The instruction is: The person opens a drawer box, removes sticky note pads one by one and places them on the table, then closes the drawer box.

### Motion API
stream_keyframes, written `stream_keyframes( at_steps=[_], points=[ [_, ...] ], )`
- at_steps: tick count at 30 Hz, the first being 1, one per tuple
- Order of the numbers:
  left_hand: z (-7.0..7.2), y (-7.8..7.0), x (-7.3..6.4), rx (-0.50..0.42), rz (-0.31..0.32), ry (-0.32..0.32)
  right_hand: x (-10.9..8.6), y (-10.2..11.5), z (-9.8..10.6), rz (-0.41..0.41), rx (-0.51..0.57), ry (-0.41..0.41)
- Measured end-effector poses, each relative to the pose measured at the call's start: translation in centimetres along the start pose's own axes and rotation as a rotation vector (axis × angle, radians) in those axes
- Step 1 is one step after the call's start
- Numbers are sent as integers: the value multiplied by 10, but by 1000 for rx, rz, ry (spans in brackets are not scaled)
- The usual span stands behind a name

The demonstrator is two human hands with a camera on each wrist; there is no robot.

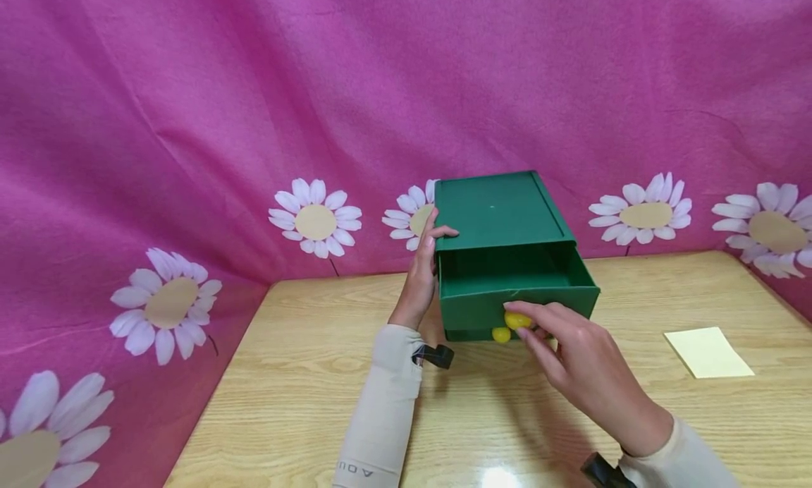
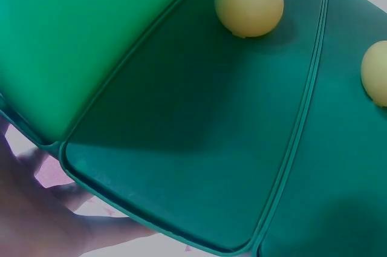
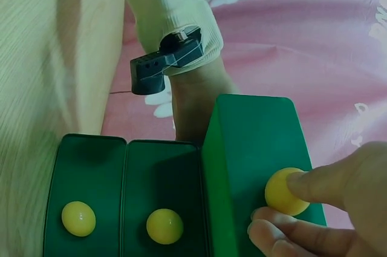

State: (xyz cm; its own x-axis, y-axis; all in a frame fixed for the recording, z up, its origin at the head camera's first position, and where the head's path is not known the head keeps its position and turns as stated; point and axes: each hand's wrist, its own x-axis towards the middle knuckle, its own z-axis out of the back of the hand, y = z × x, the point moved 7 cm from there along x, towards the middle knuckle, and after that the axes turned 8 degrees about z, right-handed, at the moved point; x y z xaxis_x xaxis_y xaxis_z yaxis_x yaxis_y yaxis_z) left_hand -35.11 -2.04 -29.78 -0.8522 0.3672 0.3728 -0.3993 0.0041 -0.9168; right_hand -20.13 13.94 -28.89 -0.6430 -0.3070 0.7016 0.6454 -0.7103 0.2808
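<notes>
A small green chest of drawers (image 1: 501, 206) stands on the table with its top drawer (image 1: 469, 306) pulled partway out, its green inside showing. My right hand (image 1: 583, 350) pinches that drawer's round yellow knob (image 3: 283, 191) between thumb and fingers. Flat along the chest's left side lies my left hand (image 1: 420, 280), its fingers fairly straight and one fingertip over the top edge. Two lower drawers are closed, each with a yellow knob; the middle knob (image 3: 164, 227) and bottom knob (image 3: 78, 218) show clearly in the right wrist view.
To the right, a pale yellow square of paper (image 1: 709, 352) lies on the wooden table (image 1: 304, 375). Behind and at the sides hangs a pink cloth (image 1: 355, 86) printed with white daisies. Each wrist carries a black camera mount (image 1: 436, 356).
</notes>
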Motion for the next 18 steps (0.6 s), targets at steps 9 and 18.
stream_keyframes(
  at_steps=[9, 18],
  points=[
    [0, 2, -1, 39, 32, 13, 2, -4, -4, -23, -1, 2],
    [1, 1, -2, 47, 31, 13, 9, -10, -6, -28, 6, 7]
  ],
)
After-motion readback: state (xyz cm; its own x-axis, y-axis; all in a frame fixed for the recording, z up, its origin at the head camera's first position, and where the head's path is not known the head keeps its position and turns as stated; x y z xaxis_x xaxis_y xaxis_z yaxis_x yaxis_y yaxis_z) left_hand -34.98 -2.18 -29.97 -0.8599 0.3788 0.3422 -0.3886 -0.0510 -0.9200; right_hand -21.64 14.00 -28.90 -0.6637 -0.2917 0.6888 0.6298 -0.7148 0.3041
